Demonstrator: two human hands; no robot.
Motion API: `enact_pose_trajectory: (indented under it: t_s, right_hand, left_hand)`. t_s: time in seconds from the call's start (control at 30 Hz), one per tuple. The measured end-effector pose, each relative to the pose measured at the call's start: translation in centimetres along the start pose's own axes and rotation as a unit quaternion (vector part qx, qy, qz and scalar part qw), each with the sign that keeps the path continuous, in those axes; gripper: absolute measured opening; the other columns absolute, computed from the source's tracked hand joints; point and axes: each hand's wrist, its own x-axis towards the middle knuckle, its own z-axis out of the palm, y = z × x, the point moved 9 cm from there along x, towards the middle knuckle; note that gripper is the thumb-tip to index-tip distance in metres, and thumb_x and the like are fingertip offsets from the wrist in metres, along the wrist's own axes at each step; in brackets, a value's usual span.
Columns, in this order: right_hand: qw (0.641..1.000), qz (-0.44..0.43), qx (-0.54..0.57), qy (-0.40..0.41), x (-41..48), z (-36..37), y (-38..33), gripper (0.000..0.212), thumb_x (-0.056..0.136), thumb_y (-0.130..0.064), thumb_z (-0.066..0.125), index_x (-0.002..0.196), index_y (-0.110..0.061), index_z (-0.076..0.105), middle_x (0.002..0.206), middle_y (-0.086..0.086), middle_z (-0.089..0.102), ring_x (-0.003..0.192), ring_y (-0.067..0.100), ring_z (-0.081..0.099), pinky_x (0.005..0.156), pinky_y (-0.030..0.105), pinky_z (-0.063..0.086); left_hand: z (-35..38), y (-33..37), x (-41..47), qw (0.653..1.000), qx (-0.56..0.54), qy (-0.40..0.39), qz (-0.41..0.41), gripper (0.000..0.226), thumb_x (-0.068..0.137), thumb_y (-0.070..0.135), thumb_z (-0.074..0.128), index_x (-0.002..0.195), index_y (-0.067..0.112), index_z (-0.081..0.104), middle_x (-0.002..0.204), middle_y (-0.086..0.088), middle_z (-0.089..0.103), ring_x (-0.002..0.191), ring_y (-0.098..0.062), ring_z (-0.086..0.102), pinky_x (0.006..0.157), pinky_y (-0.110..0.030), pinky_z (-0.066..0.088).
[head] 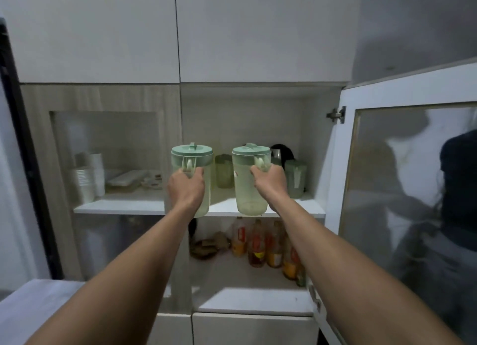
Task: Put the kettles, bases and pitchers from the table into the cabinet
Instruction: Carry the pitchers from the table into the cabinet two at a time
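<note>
I hold two clear green pitchers with green lids up at the open cabinet. My left hand [186, 183] grips the handle of the left pitcher [192, 156], and my right hand [269, 181] grips the handle of the right pitcher [247, 187]. Both pitchers are upright, level with the front edge of the middle shelf [124, 207]. Deeper on that shelf stand a smaller green pitcher [223, 171], another green pitcher [296, 177] at the right, and a dark kettle [281, 151] behind it.
The glass cabinet door [413, 190] stands open at the right. Behind the shut left door are stacked white cups [87, 179] and trays. Several sauce bottles [258, 244] stand on the lower shelf. A white table corner [33, 303] shows at lower left.
</note>
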Motion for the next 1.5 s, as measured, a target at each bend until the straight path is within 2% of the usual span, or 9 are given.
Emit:
enact_pose_trajectory:
  t_s: [0.13,0.23,0.37,0.5,0.63,0.87,1.03,1.33,1.5]
  right_hand:
    - [1.000,0.010,-0.013,0.005,1.5,-2.7,2.2,0.021,0.089,-0.028,0.064,0.088,-0.008,0.070,0.077,0.006,0.070,0.067,0.021,0.063,0.056,0.028,0.042]
    - [1.000,0.015,-0.025,0.009,2.9,-3.8,3.7,0.020,0.089,-0.028,0.063,0.080,-0.010,0.066,0.073,0.006,0.067,0.063,0.020,0.061,0.056,0.028,0.042]
    - [1.000,0.022,-0.017,0.010,5.4,-4.2,5.3,0.020,0.088,-0.024,0.061,0.071,-0.015,0.058,0.065,0.002,0.059,0.060,0.019,0.055,0.057,0.029,0.041]
    - [0.999,0.028,-0.010,0.019,7.6,-3.5,6.6,0.022,0.086,-0.021,0.060,0.065,-0.016,0.055,0.060,0.000,0.054,0.057,0.019,0.052,0.056,0.029,0.039]
    - [0.999,0.035,-0.017,0.029,10.0,-2.3,7.4,0.024,0.086,-0.021,0.061,0.063,-0.017,0.054,0.057,0.000,0.054,0.057,0.020,0.053,0.057,0.030,0.041]
    - [0.999,0.037,-0.022,0.029,15.1,1.9,9.2,0.018,0.091,-0.021,0.061,0.074,-0.015,0.061,0.066,0.000,0.059,0.063,0.018,0.057,0.059,0.030,0.046]
    - [0.999,0.046,-0.021,0.020,17.6,5.7,11.9,0.020,0.093,-0.021,0.061,0.074,-0.015,0.060,0.066,-0.001,0.057,0.063,0.017,0.058,0.059,0.031,0.047]
    - [0.997,0.074,-0.020,-0.009,25.5,12.0,17.6,0.013,0.093,-0.022,0.059,0.092,-0.011,0.065,0.070,-0.001,0.060,0.058,0.012,0.054,0.052,0.024,0.038]
    - [0.997,0.080,-0.015,0.015,29.6,13.9,19.6,0.013,0.088,-0.021,0.065,0.086,-0.009,0.069,0.070,0.003,0.066,0.065,0.021,0.062,0.058,0.025,0.042]
  left_hand:
    - [4.7,0.3,-1.5,0.999,-0.026,-0.035,-0.019,0.020,0.093,0.024,0.058,0.081,0.009,0.063,0.067,0.000,0.057,0.060,-0.016,0.051,0.048,-0.026,0.033]
    - [7.4,-0.3,-1.3,0.998,-0.045,-0.044,-0.027,0.021,0.091,0.026,0.061,0.080,0.008,0.064,0.070,-0.002,0.061,0.064,-0.019,0.056,0.056,-0.029,0.043]
    - [10.5,-0.8,0.1,0.998,-0.036,-0.055,-0.024,0.022,0.091,0.027,0.060,0.079,0.009,0.064,0.071,-0.003,0.062,0.065,-0.019,0.056,0.058,-0.029,0.042]
    - [12.9,-1.9,2.1,0.997,-0.033,-0.062,-0.022,0.025,0.091,0.028,0.059,0.079,0.008,0.064,0.073,-0.006,0.064,0.068,-0.024,0.059,0.064,-0.034,0.048]
    - [15.0,-3.2,4.6,0.996,-0.038,-0.068,-0.037,0.022,0.090,0.026,0.059,0.076,0.009,0.063,0.067,-0.003,0.059,0.059,-0.017,0.052,0.056,-0.029,0.038]
    - [18.6,-6.2,9.8,0.994,-0.059,-0.075,-0.046,0.023,0.091,0.026,0.061,0.070,0.016,0.058,0.066,-0.001,0.060,0.061,-0.018,0.054,0.053,-0.029,0.038]
    - [20.7,-10.0,12.5,0.993,-0.049,-0.083,-0.065,0.022,0.093,0.024,0.059,0.074,0.012,0.060,0.064,-0.002,0.057,0.056,-0.017,0.050,0.048,-0.027,0.034]
    - [27.3,-16.8,18.9,0.990,-0.046,-0.077,-0.105,0.022,0.093,0.028,0.060,0.082,0.010,0.065,0.064,-0.005,0.060,0.057,-0.021,0.054,0.056,-0.031,0.041]
    - [31.2,-19.3,22.0,0.991,-0.044,-0.071,-0.108,0.018,0.091,0.027,0.062,0.084,0.011,0.065,0.076,-0.014,0.068,0.073,-0.034,0.065,0.069,-0.041,0.052]
